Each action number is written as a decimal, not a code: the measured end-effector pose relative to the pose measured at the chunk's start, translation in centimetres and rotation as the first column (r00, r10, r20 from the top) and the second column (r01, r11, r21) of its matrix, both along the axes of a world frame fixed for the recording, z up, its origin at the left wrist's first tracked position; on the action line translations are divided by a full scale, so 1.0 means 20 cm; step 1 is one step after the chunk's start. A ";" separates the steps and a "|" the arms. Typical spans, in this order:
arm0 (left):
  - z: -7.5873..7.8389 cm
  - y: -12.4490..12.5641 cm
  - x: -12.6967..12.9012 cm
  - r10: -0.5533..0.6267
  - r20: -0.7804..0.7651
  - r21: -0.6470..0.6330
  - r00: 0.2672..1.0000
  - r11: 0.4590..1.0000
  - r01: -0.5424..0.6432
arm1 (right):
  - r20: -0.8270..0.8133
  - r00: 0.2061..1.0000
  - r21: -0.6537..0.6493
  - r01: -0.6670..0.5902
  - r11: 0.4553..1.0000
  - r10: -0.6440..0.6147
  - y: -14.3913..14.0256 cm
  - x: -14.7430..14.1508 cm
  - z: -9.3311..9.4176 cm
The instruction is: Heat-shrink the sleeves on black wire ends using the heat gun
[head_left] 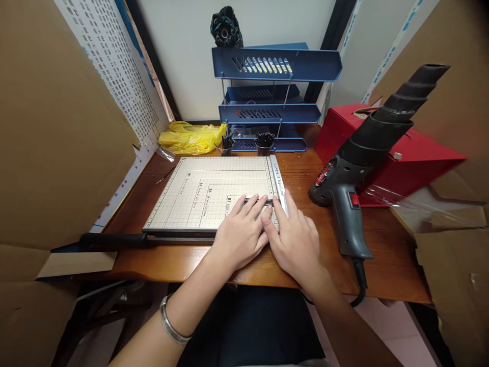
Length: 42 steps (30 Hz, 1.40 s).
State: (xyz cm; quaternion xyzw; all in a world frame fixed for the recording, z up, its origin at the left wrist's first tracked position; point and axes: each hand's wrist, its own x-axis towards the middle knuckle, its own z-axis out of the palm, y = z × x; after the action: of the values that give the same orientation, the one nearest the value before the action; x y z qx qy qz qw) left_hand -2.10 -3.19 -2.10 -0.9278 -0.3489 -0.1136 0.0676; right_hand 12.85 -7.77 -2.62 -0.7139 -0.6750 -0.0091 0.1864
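Observation:
A paper cutter [171, 199] with a cream gridded board lies on the wooden desk, its black handle [118, 240] down along the near edge. My left hand [242, 234] rests flat on the board's near right part, fingers stretched forward. Under and between its fingertips lie thin black strips [269, 202]; their exact kind and number are hidden. My right hand [297, 237] lies at the cutter's metal ruler edge [277, 178], fingers extended. Its index finger reaches toward the right ends of the strips, and its thumb touches or nearly touches my left hand.
Behind the board stand two small cups of black thin pieces [265, 144] [225, 145]. A yellow plastic bag [193, 137] and a blue tray rack [267, 114] are at the back. To the right are a heat gun [347, 178] and a red box [428, 158]. Cardboard [57, 127] flanks the desk.

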 end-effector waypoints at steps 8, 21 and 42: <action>0.00 0.01 -0.01 -0.015 -0.011 0.008 1.000 1.000 0.015 | -0.002 1.000 0.012 -0.005 1.000 0.005 0.00 0.00 0.00; -0.01 -0.01 0.01 0.009 0.047 -0.007 0.999 1.000 -0.008 | 0.010 1.000 0.028 0.000 1.000 -0.001 0.00 -0.01 0.00; 0.00 0.00 0.00 0.005 0.006 -0.028 1.000 1.000 -0.004 | -0.019 1.000 0.036 0.005 0.999 -0.004 0.00 -0.01 0.00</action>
State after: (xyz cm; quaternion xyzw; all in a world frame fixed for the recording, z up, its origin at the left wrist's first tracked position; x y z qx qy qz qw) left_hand -2.04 -3.23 -2.08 -0.9275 -0.3527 -0.1113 0.0538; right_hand 12.72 -7.77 -2.70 -0.7120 -0.6713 -0.0150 0.2055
